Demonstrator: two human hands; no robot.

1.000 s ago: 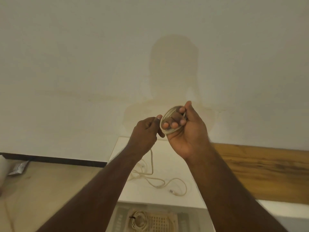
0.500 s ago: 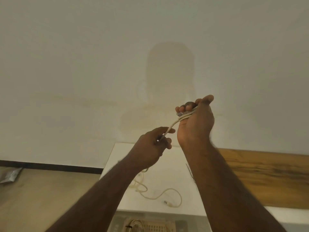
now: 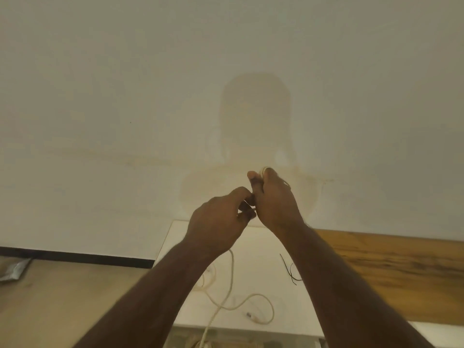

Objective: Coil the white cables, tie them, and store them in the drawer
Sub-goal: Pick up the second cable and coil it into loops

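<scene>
My right hand (image 3: 275,199) is raised before the wall and grips a small coil of white cable (image 3: 265,170); only its top edge shows above the fingers. My left hand (image 3: 221,219) is curled and touches the right hand, pinching the same cable. A loose length of it (image 3: 229,280) hangs from under my left hand toward the bottom edge. Another white cable (image 3: 261,301) lies looped on the white cabinet top (image 3: 261,249). Thin black ties (image 3: 288,270) lie on that top beside my right forearm. The open drawer (image 3: 241,341) shows at the bottom edge.
A wooden surface (image 3: 401,272) adjoins the cabinet on the right. A beige floor (image 3: 62,297) lies to the left, with a silver packet (image 3: 15,268) near the dark skirting. A plain wall fills the upper view.
My left hand has risen and closed up against the right hand. The stretch of cable between the hands is gone from sight, and a length now hangs under the left hand.
</scene>
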